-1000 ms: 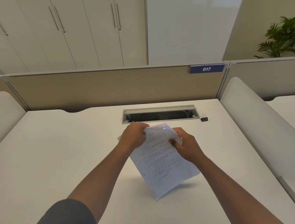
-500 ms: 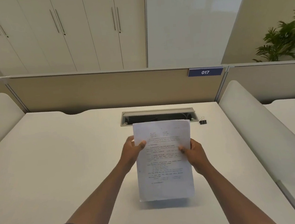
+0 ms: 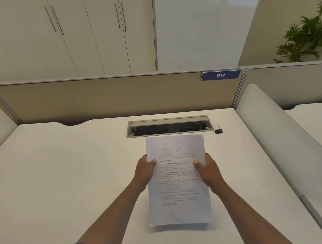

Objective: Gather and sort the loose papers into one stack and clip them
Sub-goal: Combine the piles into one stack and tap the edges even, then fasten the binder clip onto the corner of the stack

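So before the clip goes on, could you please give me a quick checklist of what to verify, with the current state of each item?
1. Papers gathered into one stack: ok, no loose sheets visible on the desk.
2. Edges squared: ok at the top; bottom slightly uneven.
3. Both hands gripping: ok, left hand and right hand hold the side edges.
4. Binder clip within reach: ok, on the desk right of the cable tray.
5. A hand free for the clip: not ok.
6. Page order sorted: cannot tell.
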Action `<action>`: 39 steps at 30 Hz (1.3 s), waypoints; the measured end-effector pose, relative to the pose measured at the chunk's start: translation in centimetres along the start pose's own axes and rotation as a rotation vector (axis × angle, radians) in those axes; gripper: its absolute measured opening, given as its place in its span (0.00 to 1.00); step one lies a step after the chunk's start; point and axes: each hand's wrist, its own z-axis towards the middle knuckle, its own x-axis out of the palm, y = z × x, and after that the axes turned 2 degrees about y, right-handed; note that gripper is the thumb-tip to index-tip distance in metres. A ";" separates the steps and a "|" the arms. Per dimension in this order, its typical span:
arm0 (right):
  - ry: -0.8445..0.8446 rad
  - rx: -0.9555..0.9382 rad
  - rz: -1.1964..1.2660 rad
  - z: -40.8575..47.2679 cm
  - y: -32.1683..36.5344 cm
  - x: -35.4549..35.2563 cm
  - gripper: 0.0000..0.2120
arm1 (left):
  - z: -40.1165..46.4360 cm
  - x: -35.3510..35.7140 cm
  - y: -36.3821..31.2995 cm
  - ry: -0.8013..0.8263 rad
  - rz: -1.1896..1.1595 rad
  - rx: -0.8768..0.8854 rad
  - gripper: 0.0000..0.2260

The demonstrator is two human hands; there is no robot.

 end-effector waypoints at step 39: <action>-0.105 -0.074 -1.263 26.9 -6.8 -9.6 0.25 | 12.5 3.4 5.1 -0.153 0.122 -0.257 0.09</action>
